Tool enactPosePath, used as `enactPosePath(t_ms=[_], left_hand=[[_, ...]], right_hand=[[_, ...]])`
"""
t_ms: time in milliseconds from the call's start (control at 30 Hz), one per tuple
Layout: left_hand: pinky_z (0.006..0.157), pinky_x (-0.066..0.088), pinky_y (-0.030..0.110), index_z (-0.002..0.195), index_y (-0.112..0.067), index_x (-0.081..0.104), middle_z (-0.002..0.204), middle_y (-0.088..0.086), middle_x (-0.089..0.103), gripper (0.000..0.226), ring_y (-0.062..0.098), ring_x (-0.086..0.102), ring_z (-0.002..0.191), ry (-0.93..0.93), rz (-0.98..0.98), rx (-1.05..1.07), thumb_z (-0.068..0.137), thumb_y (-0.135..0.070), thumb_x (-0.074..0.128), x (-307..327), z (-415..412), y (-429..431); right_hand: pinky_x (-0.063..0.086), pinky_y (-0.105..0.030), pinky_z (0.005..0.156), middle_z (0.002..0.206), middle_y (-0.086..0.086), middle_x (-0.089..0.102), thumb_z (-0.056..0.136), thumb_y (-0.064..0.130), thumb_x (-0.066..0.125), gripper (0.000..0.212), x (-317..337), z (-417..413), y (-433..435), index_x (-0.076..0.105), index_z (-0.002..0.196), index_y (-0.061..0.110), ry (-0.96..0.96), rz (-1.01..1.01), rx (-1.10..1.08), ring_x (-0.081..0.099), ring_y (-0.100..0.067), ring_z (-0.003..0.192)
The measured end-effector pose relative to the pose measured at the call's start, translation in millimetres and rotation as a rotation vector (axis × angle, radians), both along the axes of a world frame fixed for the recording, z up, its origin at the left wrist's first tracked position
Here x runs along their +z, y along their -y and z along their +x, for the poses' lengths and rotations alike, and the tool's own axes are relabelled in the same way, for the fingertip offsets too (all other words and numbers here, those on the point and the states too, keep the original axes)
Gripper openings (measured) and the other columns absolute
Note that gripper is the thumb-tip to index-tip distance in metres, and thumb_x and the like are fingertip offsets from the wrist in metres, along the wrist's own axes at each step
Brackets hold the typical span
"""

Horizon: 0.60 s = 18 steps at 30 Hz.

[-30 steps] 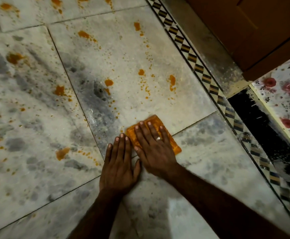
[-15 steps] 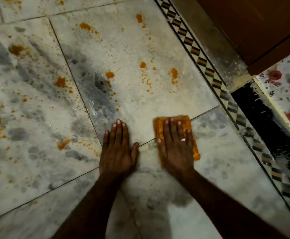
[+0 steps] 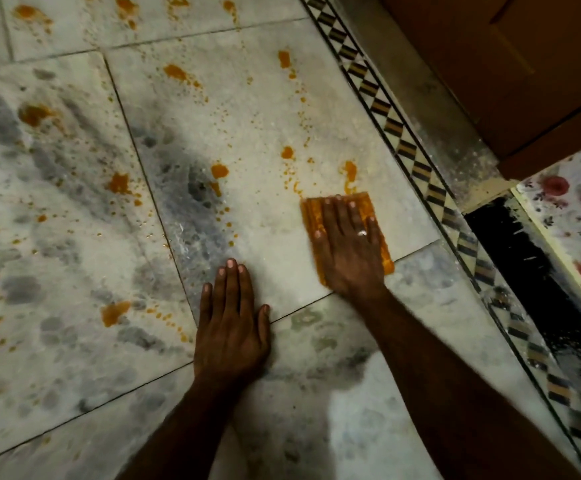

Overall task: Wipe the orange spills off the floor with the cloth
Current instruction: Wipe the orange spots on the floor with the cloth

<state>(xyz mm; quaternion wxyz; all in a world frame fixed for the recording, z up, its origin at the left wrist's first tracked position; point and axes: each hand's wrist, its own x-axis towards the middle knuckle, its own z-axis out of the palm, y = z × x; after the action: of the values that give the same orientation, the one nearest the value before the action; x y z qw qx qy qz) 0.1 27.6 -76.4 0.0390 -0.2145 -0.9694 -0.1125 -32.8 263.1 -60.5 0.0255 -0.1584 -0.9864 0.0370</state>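
Note:
My right hand (image 3: 349,252) lies flat with straight fingers on the folded orange cloth (image 3: 368,206), pressing it onto the pale marble floor (image 3: 265,220). The cloth's far edge touches an orange streak (image 3: 350,171). More orange spills (image 3: 220,170) dot the tile just beyond and to the left, with larger blots (image 3: 114,311) further left. Beside the cloth, nearer to me, my left hand (image 3: 232,327) rests palm-down on the floor, fingers straight, holding nothing.
A checkered tile border (image 3: 410,154) runs diagonally on the right. Beyond it stand a brown wooden door (image 3: 490,64), a black strip (image 3: 524,265) and a flowered surface (image 3: 576,216). Spills continue across the far tiles (image 3: 126,8).
My right hand has slid the cloth to the right and then forward, up to the orange streak. My left hand has stayed planted on the floor.

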Motion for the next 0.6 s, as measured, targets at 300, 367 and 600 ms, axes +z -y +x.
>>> enactPosePath(t_ms=[300,367,600], left_hand=[[0.12,0.027,0.054,0.154,0.003,0.028,0.164,0.021,0.022,0.06,0.034,0.019,0.153,-0.001,0.024,-0.178,0.102,-0.027,0.036,-1,-4,-1],[0.121,0.026,0.052,0.153,0.003,0.029,0.163,0.02,0.023,0.061,0.032,0.02,0.153,-0.001,0.027,-0.21,0.101,-0.026,0.038,-1,-11,-9],[0.124,0.018,0.05,0.155,0.0,0.027,0.164,0.018,0.023,0.063,0.03,0.019,0.154,0.049,0.03,-0.198,0.103,-0.034,0.034,1,-27,-24]], right_hand=[[0.019,-0.056,0.124,0.169,-0.004,0.025,0.105,0.045,0.032,0.062,-4,34,76,0.027,0.162,0.02,0.008,0.016,0.223,0.024,-0.027,0.155],[0.018,-0.054,0.125,0.168,-0.002,0.027,0.105,0.047,0.031,0.062,-6,1,64,0.029,0.161,0.023,-0.005,0.011,0.253,0.026,-0.025,0.155],[0.016,-0.056,0.125,0.169,-0.004,0.025,0.106,0.046,0.022,0.062,0,-40,4,0.024,0.163,0.021,0.001,-0.026,0.03,0.021,-0.027,0.156]])
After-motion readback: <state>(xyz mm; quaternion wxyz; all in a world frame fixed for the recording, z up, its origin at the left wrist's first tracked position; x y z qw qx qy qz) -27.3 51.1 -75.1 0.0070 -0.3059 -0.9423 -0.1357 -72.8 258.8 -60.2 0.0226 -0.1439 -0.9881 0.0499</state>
